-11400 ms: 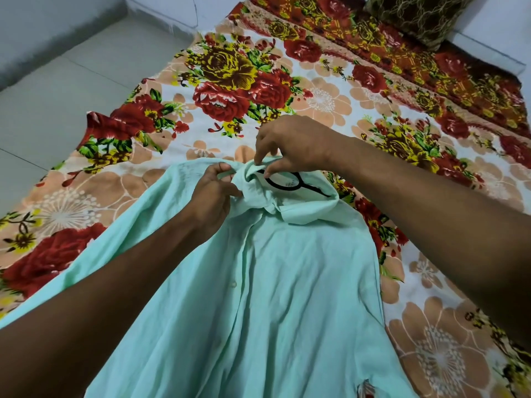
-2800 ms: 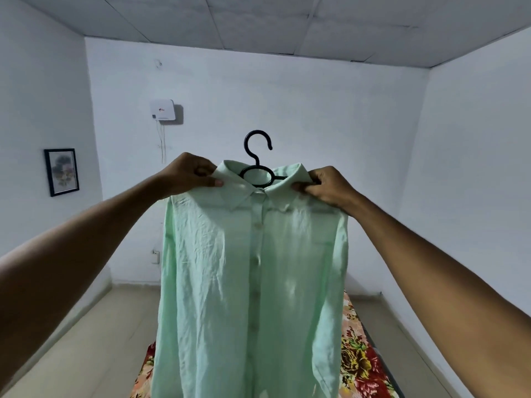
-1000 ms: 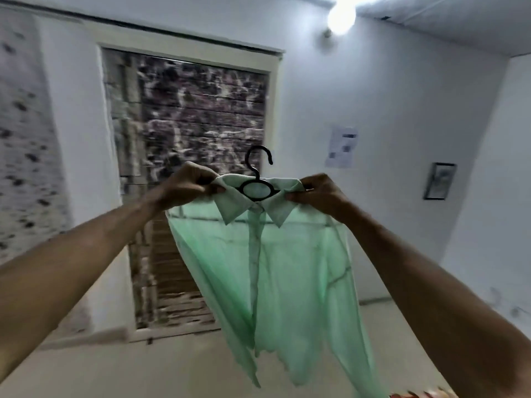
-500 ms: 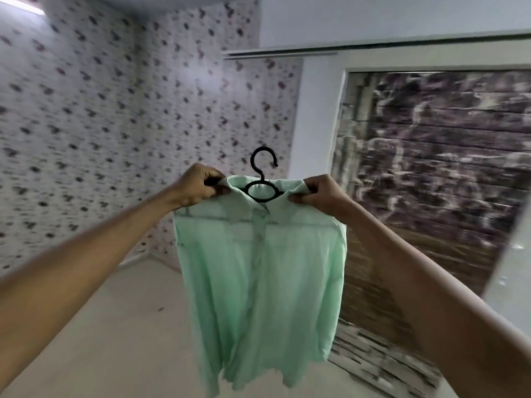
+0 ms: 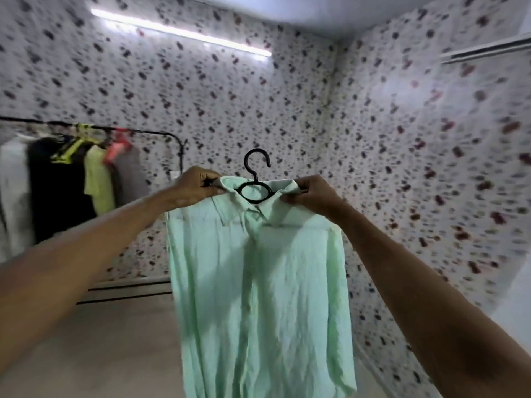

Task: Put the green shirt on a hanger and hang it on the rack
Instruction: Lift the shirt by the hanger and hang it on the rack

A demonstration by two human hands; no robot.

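Observation:
The pale green shirt hangs full length in the air at the middle of the view, on a black hanger whose hook sticks up above the collar. My left hand grips the left shoulder by the collar. My right hand grips the right shoulder the same way. The black clothes rack stands at the left against the speckled wall, well apart from the shirt.
Several garments hang on the rack: a white one, a black one, a yellow-green one and a grey one on a pink hanger. Speckled walls meet in a corner behind. Beige floor lies below.
The view has swung left away from the shuttered window; the rack with clothes has come into sight at the left. Both hands keep the same hold on the shirt.

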